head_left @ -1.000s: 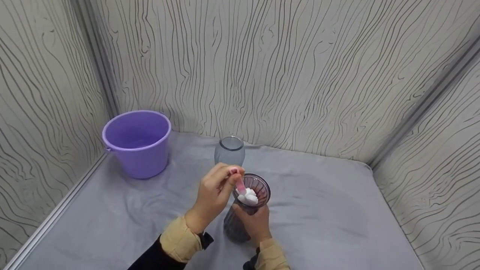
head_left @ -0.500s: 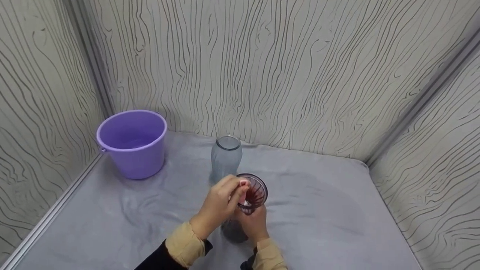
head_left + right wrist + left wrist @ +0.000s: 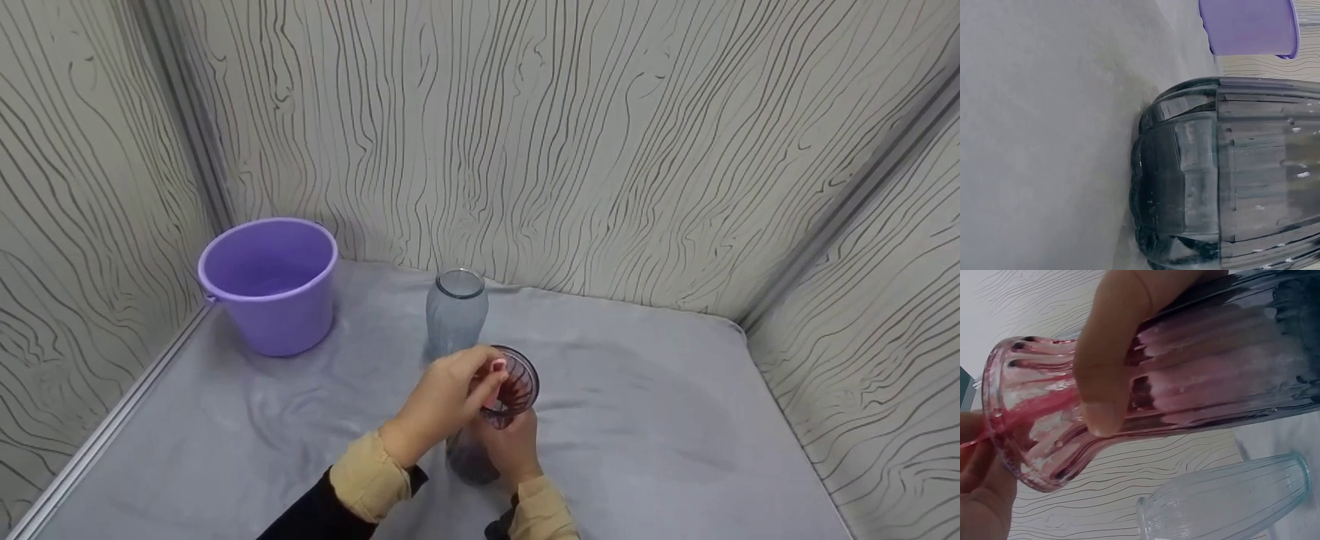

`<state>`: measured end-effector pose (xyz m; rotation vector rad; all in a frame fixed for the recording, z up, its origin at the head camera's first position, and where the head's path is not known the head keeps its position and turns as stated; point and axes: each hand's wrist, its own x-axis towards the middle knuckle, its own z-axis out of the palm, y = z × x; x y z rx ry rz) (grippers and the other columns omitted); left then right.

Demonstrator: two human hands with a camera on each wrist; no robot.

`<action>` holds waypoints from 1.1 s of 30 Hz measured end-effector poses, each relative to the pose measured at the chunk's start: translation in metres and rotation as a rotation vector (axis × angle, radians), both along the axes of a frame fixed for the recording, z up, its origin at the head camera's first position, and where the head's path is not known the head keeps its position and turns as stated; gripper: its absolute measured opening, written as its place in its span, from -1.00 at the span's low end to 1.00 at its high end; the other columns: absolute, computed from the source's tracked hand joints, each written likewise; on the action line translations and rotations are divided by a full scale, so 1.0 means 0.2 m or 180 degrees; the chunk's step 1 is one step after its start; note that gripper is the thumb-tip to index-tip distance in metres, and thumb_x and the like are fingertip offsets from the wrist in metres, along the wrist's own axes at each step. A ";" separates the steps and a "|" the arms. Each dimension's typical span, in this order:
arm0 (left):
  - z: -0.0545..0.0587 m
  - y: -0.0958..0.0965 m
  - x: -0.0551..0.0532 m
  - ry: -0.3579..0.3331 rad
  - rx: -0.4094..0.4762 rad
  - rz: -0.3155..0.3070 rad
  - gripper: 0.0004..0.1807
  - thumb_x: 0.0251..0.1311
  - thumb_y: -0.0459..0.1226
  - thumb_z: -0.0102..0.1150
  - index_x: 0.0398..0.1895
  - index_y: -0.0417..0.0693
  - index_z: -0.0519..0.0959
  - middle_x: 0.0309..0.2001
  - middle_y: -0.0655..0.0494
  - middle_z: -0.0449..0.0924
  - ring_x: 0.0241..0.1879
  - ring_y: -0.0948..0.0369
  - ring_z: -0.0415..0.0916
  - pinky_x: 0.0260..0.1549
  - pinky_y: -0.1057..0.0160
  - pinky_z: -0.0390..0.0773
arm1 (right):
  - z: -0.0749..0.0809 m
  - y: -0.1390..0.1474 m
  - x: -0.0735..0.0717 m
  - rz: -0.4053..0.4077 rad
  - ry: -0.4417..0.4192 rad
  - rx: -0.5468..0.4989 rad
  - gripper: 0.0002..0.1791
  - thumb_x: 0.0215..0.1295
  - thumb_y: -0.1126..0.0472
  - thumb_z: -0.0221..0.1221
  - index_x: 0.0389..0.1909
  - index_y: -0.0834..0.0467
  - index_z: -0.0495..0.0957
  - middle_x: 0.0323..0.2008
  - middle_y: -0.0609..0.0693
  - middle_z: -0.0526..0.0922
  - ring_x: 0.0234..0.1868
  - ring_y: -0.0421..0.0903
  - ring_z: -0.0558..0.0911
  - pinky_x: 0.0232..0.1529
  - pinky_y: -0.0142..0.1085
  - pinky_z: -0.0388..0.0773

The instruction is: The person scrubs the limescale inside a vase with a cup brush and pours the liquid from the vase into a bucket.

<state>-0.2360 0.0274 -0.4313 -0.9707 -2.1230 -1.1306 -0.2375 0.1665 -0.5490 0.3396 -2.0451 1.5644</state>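
Left hand (image 3: 441, 391) round pink handle (image 3: 491, 397), right hand (image 3: 514, 448) round vase (image 3: 1230, 365); grey cloth (image 3: 637, 450), patterned walls (image 3: 510, 135).

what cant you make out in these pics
Pink tool, lower end: left wrist view, behind right hand and dark vase.
Contents of dark vase: left wrist view, blurred by tinted ribs.
Far fingers of right hand: head view, behind dark vase.
Pale blue vase, part of base: head view, behind left hand.
Purple bucket, one side: right wrist view, cut by top edge.
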 end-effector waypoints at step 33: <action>0.10 0.10 0.02 -0.0103 -0.1738 0.0761 -0.84 0.22 -0.31 0.36 -0.33 -0.12 0.53 -0.40 0.07 0.64 -0.41 0.05 0.70 -0.48 0.18 0.67 | 0.02 0.01 0.01 -0.0010 -0.0516 -0.0105 -0.36 0.01 0.35 0.43 0.15 0.38 0.44 0.01 0.11 0.66 0.02 -0.17 0.60 0.11 -0.25 0.55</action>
